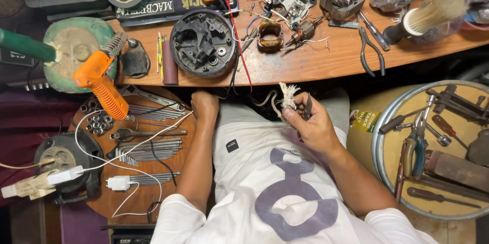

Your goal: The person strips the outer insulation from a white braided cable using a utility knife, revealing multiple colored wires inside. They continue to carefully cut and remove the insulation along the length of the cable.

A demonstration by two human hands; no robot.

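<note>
The right hand [311, 124] is pinching a frayed white cord [288, 95] near the bench [305, 68]; the left hand [204, 105] is resting fisted at its edge.

- An orange hot-air gun [100, 85] was laid at the desk's [305, 68] left end.
- A round black housing [203, 43] was set nearby.
- Pliers [371, 53] were left right of it.
- Hand tools were kept in a round metal tray [381, 157].

From my remote seat I see the right hand [310, 124] pinching a frayed, fibrous off-white tuft [288, 94]; the workbench [316, 63] at upper centre is matt, scuffed wood; the pliers [371, 50] look dull metal; the glue gun [99, 83] at left is glossy orange plastic.
</note>
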